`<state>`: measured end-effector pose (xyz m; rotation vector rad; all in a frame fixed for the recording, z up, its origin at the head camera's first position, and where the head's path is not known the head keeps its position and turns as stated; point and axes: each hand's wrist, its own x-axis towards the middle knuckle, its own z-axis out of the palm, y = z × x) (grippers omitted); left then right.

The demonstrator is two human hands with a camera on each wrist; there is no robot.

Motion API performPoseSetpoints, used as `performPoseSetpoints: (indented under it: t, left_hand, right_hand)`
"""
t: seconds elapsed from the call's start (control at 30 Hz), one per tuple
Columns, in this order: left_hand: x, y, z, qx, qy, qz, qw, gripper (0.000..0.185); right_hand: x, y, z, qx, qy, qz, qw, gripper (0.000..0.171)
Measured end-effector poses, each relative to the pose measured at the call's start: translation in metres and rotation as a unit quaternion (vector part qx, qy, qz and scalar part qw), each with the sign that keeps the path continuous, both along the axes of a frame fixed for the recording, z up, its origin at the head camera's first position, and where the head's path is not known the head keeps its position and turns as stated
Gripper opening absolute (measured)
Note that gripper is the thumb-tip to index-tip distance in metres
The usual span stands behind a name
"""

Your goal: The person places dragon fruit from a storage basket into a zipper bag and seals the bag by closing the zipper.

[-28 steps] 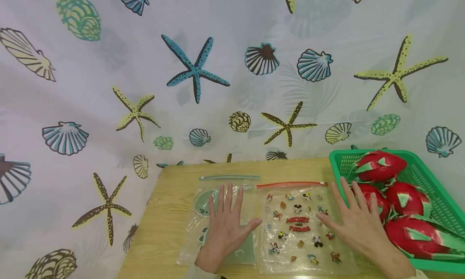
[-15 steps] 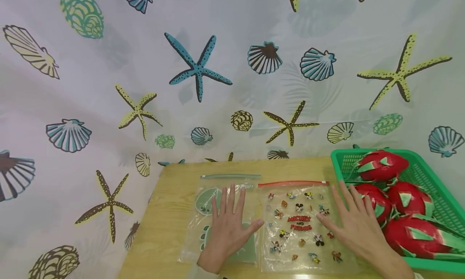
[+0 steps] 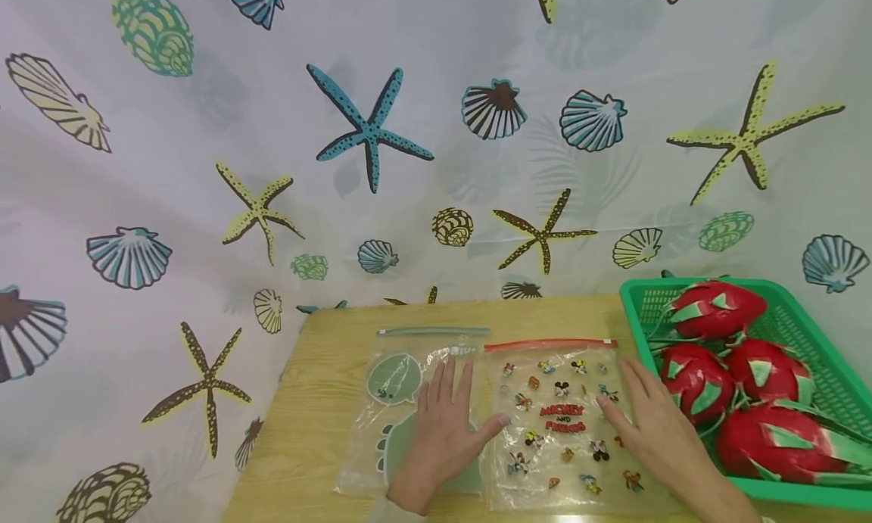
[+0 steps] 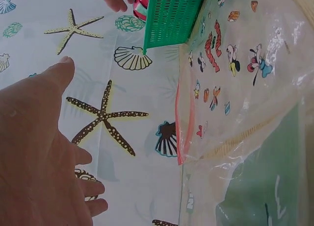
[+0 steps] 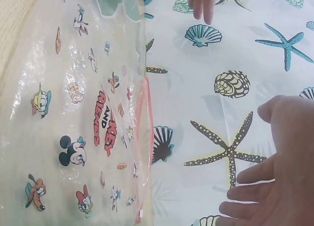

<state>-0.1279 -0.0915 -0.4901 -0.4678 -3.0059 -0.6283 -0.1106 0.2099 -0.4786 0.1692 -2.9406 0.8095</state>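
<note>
My left hand (image 3: 446, 432) hovers, fingers extended and thumb out to the right, over a clear zip bag (image 3: 393, 379) with a green cartoon print and a grey-green slider strip. In the left wrist view that hand (image 4: 44, 152) has nothing in its grasp. Over the right side of a second clear zip bag (image 3: 562, 417), printed with small cartoon figures and red lettering under a red strip, is my right hand (image 3: 664, 432). Its fingers point forward, and the right wrist view shows the hand (image 5: 279, 167) holding nothing. Both bags lie flat, side by side.
At the right stands a green plastic basket (image 3: 811, 334) holding several red dragon fruits (image 3: 715, 311) with green scales. The wooden table (image 3: 306, 394) ends at a white cloth (image 3: 436, 160) patterned with starfish and shells, hanging behind and to the left.
Both hands have drawn back slightly toward the body. The left has shifted a little right and the right a little left, away from the basket, with its fingers closer together.
</note>
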Motion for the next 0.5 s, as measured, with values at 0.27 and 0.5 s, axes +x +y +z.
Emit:
performPoseSetpoints:
  t: [0.27, 0.5]
  left_hand:
    - [0.002, 0.016, -0.013, 0.064, -0.046, 0.009, 0.9969, 0.088]
    - [0.0, 0.028, -0.026, 0.094, -0.061, 0.026, 0.9934, 0.086]
  right_hand:
    - [0.003, -0.009, -0.022, -0.011, -0.016, -0.006, 1.0, 0.068]
    - [0.008, -0.013, -0.038, -0.026, -0.017, -0.031, 0.999, 0.065]
